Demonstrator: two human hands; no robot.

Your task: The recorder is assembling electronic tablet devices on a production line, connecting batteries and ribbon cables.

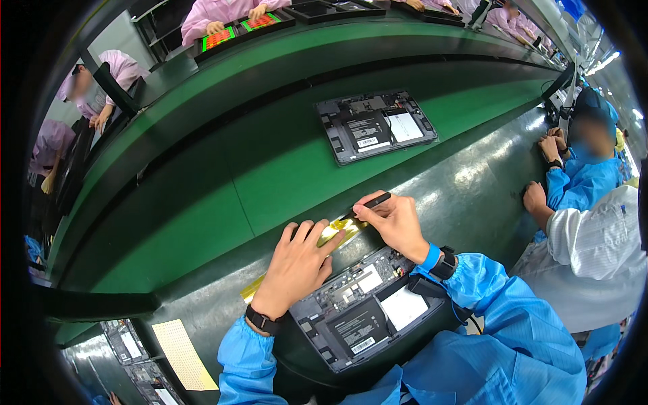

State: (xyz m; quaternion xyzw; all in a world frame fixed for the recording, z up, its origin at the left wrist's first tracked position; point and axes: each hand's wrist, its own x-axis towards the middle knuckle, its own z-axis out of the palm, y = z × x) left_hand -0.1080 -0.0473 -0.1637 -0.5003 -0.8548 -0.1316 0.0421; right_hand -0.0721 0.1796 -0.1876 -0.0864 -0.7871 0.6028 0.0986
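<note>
My left hand (295, 263) lies with its fingers stretched out and slightly apart over a shiny yellow strip (254, 288), pressing near its far end. Pinched in my right hand (399, 228) is a slim black pen-shaped tool (378, 200), tilted over that same end of the strip; its tip is hard to make out. Just below both hands is an opened tablet (331, 345), its back off, showing a circuit board, a black battery (356, 327) and a white-covered block (405, 307). My right wrist hangs over the tablet's upper right corner.
Another opened tablet (375, 125) lies on the green belt (270, 185) ahead. At lower left are a cream sheet of small labels (181, 354) and more opened tablets (126, 343). Co-workers sit close on the right and across the line, where dark trays (243, 31) stand.
</note>
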